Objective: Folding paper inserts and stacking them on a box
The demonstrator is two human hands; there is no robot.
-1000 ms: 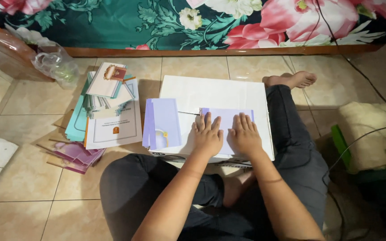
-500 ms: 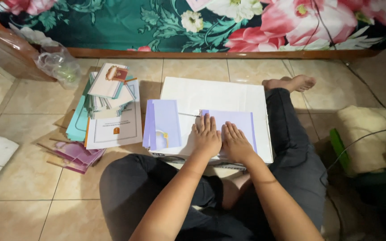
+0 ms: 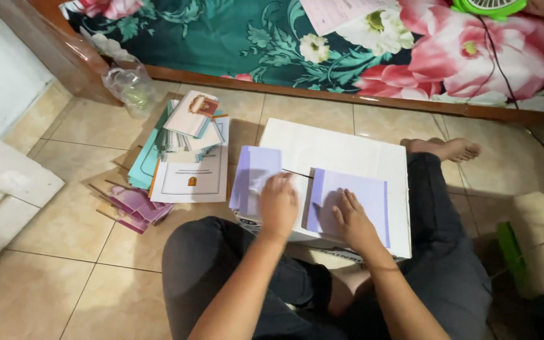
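Both hands lie flat, fingers spread: left hand point(image 3: 278, 204) between two lilac sheets, right hand point(image 3: 351, 220) on the right sheet point(image 3: 360, 195).

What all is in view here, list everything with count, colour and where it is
white box: one, white, on the person's lap, serving as a work surface
lilac paper sheets: a small stack, lilac, on the box's left part
lilac folded sheet: one, lilac, on the box's right part
pile of printed cards and booklets: one pile, white and teal, on the floor left of the box
purple paper pieces: several, purple, on the floor beside the pile
plastic bag: one, clear, by the bed frame
floral bedcover: one, teal with pink flowers, top
left hand: flat on the box between the sheets
right hand: pressing the folded sheet
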